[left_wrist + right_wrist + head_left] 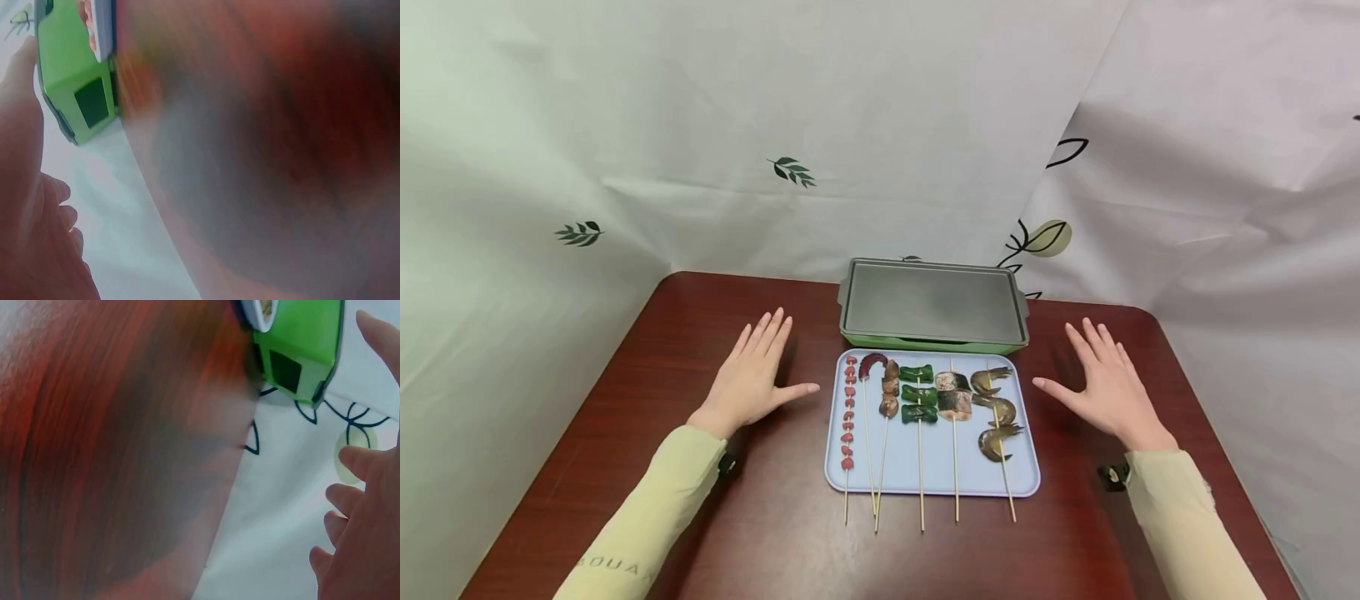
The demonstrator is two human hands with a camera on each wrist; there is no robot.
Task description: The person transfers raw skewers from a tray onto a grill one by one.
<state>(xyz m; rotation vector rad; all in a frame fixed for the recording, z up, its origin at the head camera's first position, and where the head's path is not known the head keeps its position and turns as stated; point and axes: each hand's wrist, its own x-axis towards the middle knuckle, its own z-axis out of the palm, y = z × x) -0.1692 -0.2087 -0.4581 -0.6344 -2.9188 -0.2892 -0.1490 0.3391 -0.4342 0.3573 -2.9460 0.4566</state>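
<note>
- Holds nothing in the bare left hand (747,387), fingers straight, thumb spread toward three o'clock.
- Holds nothing in the bare right hand (1108,396), fingers straight and parted.
- Has nearest the left, around four o'clock, a thin wooden skewer of small red pieces (848,415).
- Has nearest the right, around nine o'clock, a wooden skewer of curled brown shrimp (998,410).
- Shows both long axes roughly twelve-to-six on a rectangular pale-blue tray (902,471).

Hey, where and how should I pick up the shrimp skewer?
Probably pinch the shrimp skewer by its bare stick end, coming from the near side with the right hand: that end juts past the near rim of the tray, while shrimp take up the far part.
</note>
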